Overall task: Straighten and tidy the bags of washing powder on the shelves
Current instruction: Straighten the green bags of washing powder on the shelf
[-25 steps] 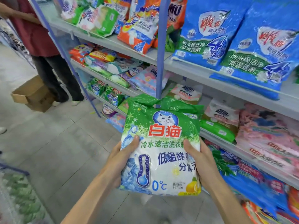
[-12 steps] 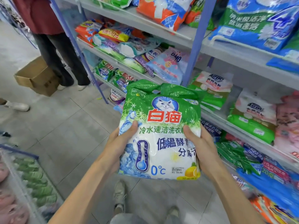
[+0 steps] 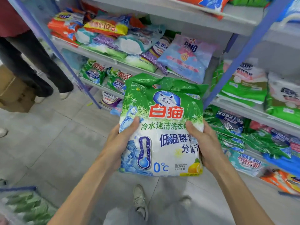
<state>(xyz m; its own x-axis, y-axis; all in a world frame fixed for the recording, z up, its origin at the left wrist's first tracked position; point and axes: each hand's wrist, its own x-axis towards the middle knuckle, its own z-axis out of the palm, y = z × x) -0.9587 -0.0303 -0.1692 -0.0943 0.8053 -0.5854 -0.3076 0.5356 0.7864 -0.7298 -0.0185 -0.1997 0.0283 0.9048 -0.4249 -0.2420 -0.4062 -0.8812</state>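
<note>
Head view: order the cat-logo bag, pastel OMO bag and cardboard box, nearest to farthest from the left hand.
1. cat-logo bag, gripped by the left hand.
2. pastel OMO bag, on the shelf ahead.
3. cardboard box, floor, far left.

Green-and-white washing powder bag (image 3: 162,130), near centre, the one you hold:
- "WHITE CAT", small, near the top
- "白猫", red panel
- "冷水速洁洗衣", green line, with its end covered
- "低温酵" and "分解", dark blue, both cut off at the right
- "0°C", low on the bag
- "15.00", price print

Pink-and-blue bag (image 3: 186,60), far behind it: you can read "OMO".
</note>
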